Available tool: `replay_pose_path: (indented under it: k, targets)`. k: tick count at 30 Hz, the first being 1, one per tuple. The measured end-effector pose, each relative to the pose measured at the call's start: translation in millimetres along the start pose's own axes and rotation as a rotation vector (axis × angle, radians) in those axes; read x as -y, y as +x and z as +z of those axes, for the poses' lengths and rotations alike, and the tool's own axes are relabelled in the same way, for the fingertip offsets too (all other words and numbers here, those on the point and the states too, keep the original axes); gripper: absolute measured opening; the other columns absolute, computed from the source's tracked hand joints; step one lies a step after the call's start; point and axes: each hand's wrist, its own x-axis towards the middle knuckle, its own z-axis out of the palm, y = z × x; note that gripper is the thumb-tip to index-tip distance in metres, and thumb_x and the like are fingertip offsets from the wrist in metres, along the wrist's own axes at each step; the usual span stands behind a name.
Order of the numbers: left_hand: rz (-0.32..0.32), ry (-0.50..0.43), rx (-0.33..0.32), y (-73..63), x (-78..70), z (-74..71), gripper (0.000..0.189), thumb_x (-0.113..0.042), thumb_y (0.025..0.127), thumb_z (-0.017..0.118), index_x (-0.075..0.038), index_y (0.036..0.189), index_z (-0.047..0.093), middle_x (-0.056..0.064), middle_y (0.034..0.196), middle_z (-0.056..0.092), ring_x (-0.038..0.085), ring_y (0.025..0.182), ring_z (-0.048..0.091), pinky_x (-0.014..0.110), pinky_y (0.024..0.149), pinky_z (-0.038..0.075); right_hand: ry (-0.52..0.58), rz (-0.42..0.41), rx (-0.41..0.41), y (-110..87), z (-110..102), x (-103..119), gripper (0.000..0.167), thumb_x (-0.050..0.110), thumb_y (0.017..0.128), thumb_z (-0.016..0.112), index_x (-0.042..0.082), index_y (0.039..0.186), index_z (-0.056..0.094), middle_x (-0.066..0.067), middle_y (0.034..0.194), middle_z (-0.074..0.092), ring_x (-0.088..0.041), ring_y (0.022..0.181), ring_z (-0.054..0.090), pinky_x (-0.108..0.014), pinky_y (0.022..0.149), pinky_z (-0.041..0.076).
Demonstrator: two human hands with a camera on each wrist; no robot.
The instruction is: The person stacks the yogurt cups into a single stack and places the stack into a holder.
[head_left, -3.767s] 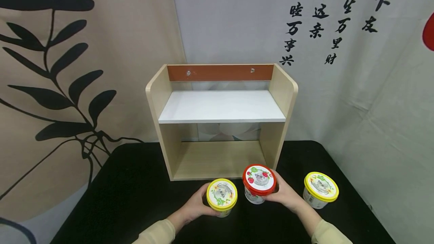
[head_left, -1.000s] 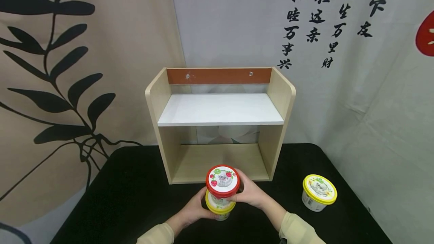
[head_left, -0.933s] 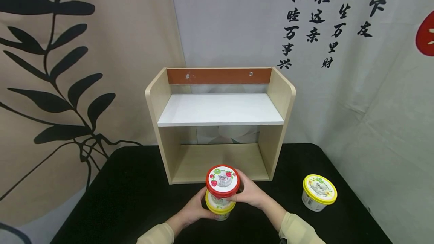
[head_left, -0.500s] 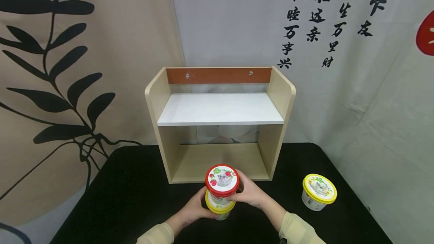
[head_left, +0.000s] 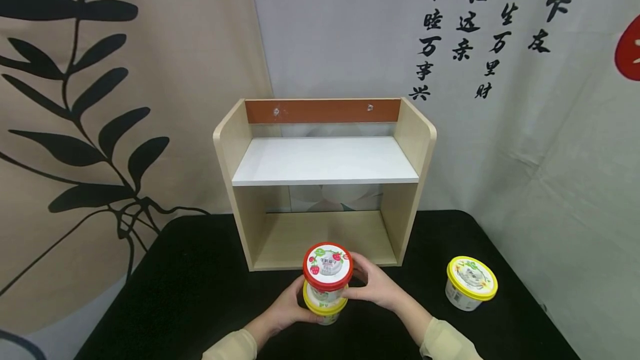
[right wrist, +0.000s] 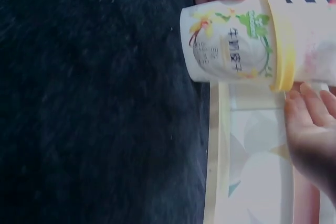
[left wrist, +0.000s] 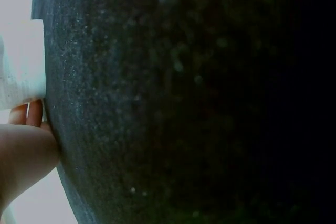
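Note:
A red-lidded tub (head_left: 328,266) stands upright on top of a yellow-lidded tub (head_left: 325,307), making a stack of two on the black table. My left hand (head_left: 287,309) holds the lower tub from its left side, thumb in front. In the left wrist view, the fingers (left wrist: 34,113) lie at a pale tub (left wrist: 21,66). My right hand (head_left: 375,285) is beside the upper tub with its fingers loosened, the fingertips right at its side. In the right wrist view those fingers (right wrist: 310,106) are nearly straight, close to the yellow rim (right wrist: 283,40).
Behind the stack stands a two-tier wooden shelf unit (head_left: 325,240) with a white upper board (head_left: 325,160). Another yellow-lidded tub (head_left: 471,283) sits at the right of the black table (head_left: 200,276). Printed cloth hangs behind and at the sides.
The right hand has carried the red-lidded tub left onto the yellow-lidded one. In the last half second it has eased slightly to the right, its grip loosening; the left hand stays put.

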Motion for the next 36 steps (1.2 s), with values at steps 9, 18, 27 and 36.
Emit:
replay_pose_path:
  k: [9, 18, 27, 36]
  targets:
    - [0.003, 0.009, -0.009, -1.0, -0.5, 0.2, 0.086, -0.003, 0.074, 0.085, -0.012, 0.146, 0.04, 0.006, 0.136, 0.053, 0.037, 0.132, 0.039, 0.071, 0.108, 0.02, -0.05, -0.103, -0.04, -29.5, -30.2, -2.2, 0.067, 0.007, 0.092, 0.068, -0.001, 0.149, 0.034, -0.022, 0.147, 0.045, -0.033, 0.135, 0.042, -0.028, 0.11, 0.036]
    - [0.0, 0.003, 0.0, 0.8, 2.0, -2.0, 0.086, -0.003, 0.075, 0.084, -0.013, 0.147, 0.039, 0.006, 0.136, 0.053, 0.038, 0.133, 0.039, 0.072, 0.107, 0.021, -0.112, -0.08, -0.138, -58.4, -57.9, -9.6, 0.064, 0.0, 0.091, 0.064, 0.002, 0.149, 0.036, -0.019, 0.143, 0.05, -0.012, 0.131, 0.047, -0.022, 0.107, 0.035]
    - [-0.002, 0.008, -0.001, -0.3, 0.2, -0.6, 0.083, -0.004, 0.075, 0.084, -0.012, 0.146, 0.04, 0.006, 0.136, 0.053, 0.037, 0.132, 0.039, 0.071, 0.108, 0.022, -0.224, -0.078, -0.219, -85.4, -80.8, -2.9, 0.067, 0.002, 0.091, 0.067, 0.0, 0.149, 0.034, -0.021, 0.143, 0.05, -0.004, 0.131, 0.044, -0.014, 0.105, 0.031]
    - [-0.007, 0.01, -0.001, 0.0, 1.9, 0.1, 0.083, -0.004, 0.075, 0.084, -0.013, 0.146, 0.04, 0.006, 0.136, 0.053, 0.037, 0.132, 0.039, 0.072, 0.108, 0.021, -0.357, -0.034, -0.282, -107.7, -98.2, 8.0, 0.071, 0.009, 0.09, 0.071, 0.01, 0.15, 0.035, -0.013, 0.144, 0.052, 0.003, 0.13, 0.04, -0.012, 0.103, 0.029]
